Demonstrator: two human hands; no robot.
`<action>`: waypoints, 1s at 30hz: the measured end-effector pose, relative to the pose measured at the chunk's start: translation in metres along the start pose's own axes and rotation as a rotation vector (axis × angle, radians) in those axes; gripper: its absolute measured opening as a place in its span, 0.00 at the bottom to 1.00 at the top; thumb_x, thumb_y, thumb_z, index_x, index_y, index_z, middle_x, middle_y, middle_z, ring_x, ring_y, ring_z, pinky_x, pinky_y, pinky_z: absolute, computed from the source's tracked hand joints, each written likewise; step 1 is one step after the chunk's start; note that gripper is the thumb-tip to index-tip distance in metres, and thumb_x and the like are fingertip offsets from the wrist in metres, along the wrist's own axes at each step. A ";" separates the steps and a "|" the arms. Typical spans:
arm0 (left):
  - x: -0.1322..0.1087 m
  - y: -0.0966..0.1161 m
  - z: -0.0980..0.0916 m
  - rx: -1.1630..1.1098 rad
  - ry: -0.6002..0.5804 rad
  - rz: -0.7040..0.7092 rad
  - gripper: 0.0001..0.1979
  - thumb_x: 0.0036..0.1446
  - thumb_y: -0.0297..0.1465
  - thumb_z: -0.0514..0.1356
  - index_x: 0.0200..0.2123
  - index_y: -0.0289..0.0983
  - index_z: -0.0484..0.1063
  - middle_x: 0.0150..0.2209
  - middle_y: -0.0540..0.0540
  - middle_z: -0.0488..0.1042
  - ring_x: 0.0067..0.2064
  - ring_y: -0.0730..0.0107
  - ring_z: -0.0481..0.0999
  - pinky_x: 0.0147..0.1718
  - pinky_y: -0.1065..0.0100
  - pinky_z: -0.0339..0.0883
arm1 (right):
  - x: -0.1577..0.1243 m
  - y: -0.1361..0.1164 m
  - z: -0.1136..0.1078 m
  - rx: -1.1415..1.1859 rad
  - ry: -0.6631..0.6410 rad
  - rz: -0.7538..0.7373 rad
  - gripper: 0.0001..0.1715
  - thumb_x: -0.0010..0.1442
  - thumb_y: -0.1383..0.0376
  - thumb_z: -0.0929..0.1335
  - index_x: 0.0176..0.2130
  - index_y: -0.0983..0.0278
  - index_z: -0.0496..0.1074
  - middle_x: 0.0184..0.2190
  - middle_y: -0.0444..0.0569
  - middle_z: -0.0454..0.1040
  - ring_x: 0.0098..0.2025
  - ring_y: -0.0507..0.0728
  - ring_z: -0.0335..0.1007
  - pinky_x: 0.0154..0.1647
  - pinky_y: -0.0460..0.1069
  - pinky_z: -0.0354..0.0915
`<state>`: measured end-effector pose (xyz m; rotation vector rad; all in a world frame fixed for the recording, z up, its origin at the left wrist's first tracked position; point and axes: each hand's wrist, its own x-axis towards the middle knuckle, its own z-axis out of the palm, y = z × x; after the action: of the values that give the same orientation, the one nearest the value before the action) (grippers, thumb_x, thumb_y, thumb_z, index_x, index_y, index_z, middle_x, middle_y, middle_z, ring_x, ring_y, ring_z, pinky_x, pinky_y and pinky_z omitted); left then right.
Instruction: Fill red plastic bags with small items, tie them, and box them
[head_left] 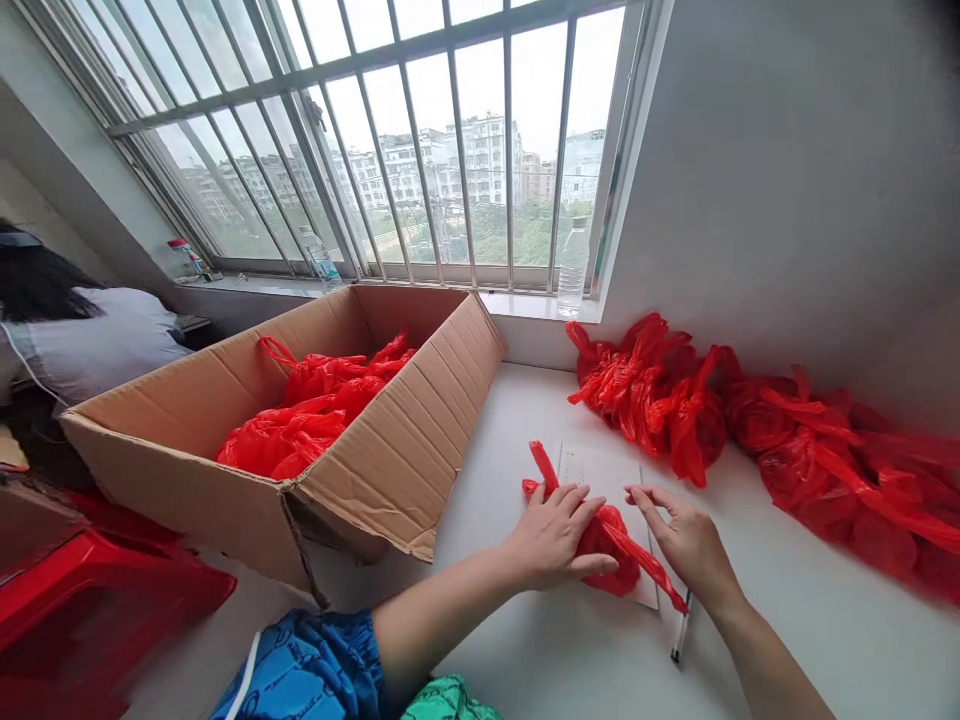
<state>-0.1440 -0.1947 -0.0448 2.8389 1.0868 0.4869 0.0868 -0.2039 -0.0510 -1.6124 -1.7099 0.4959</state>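
A knotted red plastic bag (619, 560) lies on a white sheet of paper (604, 465) on the white table. My left hand (559, 530) rests flat on top of this bag with its fingers spread, and hides part of it. Just right of the bag, my right hand (686, 535) is raised with thumb and forefinger pinched together; whether anything is between the fingertips I cannot make out. Under my right hand a pen (681, 632) lies beside the paper, its upper end by one of the bag's twisted handles.
An open cardboard box (405, 455) with red bags (300, 425) inside stands on the left. More red bags (649, 390) line the wall at right. Water bottles (574, 270) stand on the sill of the barred window. A person (105, 330) sits at far left, beyond a red plastic stool (97, 600).
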 end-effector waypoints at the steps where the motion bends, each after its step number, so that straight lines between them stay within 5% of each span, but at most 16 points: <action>1: -0.005 0.001 -0.009 0.017 -0.023 0.036 0.39 0.59 0.59 0.53 0.64 0.41 0.59 0.60 0.39 0.69 0.58 0.52 0.70 0.55 0.51 0.60 | 0.000 -0.001 0.000 -0.010 0.007 -0.008 0.24 0.66 0.45 0.60 0.41 0.55 0.77 0.41 0.44 0.82 0.46 0.61 0.76 0.47 0.51 0.65; 5: -0.018 0.004 -0.046 0.182 -0.123 0.098 0.13 0.64 0.41 0.58 0.45 0.41 0.73 0.40 0.46 0.78 0.40 0.62 0.76 0.44 0.58 0.63 | -0.002 0.001 0.003 -0.047 0.027 -0.041 0.25 0.66 0.45 0.60 0.43 0.55 0.78 0.41 0.44 0.82 0.41 0.59 0.77 0.43 0.51 0.66; 8: -0.026 0.010 -0.085 0.111 -0.092 0.119 0.08 0.63 0.39 0.60 0.39 0.41 0.73 0.35 0.49 0.77 0.36 0.67 0.76 0.40 0.62 0.62 | -0.002 0.006 0.007 -0.072 -0.003 -0.064 0.24 0.66 0.45 0.60 0.42 0.55 0.78 0.41 0.44 0.82 0.39 0.59 0.76 0.42 0.51 0.67; 13: -0.053 0.017 -0.195 -0.087 0.141 0.005 0.06 0.63 0.34 0.58 0.39 0.38 0.71 0.35 0.49 0.77 0.34 0.72 0.74 0.32 0.70 0.65 | -0.002 0.011 0.011 -0.113 -0.029 -0.104 0.25 0.67 0.45 0.59 0.40 0.55 0.78 0.38 0.46 0.82 0.40 0.60 0.77 0.39 0.51 0.68; 17: -0.083 -0.001 -0.287 -0.083 0.450 -0.189 0.07 0.63 0.38 0.59 0.38 0.41 0.74 0.32 0.53 0.76 0.31 0.75 0.73 0.30 0.73 0.68 | -0.008 0.009 0.017 -0.113 -0.034 -0.181 0.25 0.66 0.45 0.60 0.42 0.55 0.78 0.40 0.46 0.82 0.40 0.59 0.78 0.34 0.49 0.70; 20: -0.098 -0.031 -0.338 0.064 0.644 -0.442 0.17 0.60 0.46 0.58 0.37 0.39 0.76 0.31 0.56 0.76 0.32 0.77 0.73 0.30 0.76 0.66 | -0.014 0.007 0.026 -0.088 -0.071 -0.274 0.22 0.67 0.47 0.61 0.43 0.55 0.78 0.42 0.47 0.82 0.42 0.59 0.79 0.31 0.47 0.72; 23: -0.103 -0.076 -0.374 0.323 0.695 -0.659 0.29 0.56 0.56 0.56 0.40 0.36 0.77 0.29 0.58 0.75 0.31 0.83 0.71 0.36 0.76 0.65 | -0.016 0.004 0.036 -0.090 -0.104 -0.378 0.19 0.68 0.51 0.62 0.42 0.55 0.78 0.39 0.47 0.82 0.40 0.57 0.80 0.32 0.46 0.73; 27: -0.093 -0.165 -0.403 0.485 0.483 -0.790 0.39 0.54 0.63 0.48 0.46 0.35 0.77 0.31 0.59 0.76 0.32 0.88 0.68 0.41 0.78 0.62 | -0.016 -0.008 0.050 -0.125 -0.139 -0.524 0.16 0.68 0.57 0.62 0.40 0.54 0.78 0.34 0.46 0.81 0.35 0.55 0.80 0.35 0.44 0.74; 30: -0.077 -0.240 -0.406 0.538 0.336 -0.845 0.36 0.59 0.58 0.50 0.48 0.32 0.75 0.34 0.57 0.76 0.34 0.88 0.67 0.44 0.79 0.62 | -0.019 -0.014 0.067 -0.164 -0.131 -0.617 0.14 0.68 0.58 0.63 0.42 0.54 0.78 0.37 0.46 0.81 0.37 0.54 0.81 0.36 0.43 0.75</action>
<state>-0.4793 -0.0874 0.2786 2.3069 2.6163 0.6550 0.0282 -0.2114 -0.0899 -1.0805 -2.2672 0.1583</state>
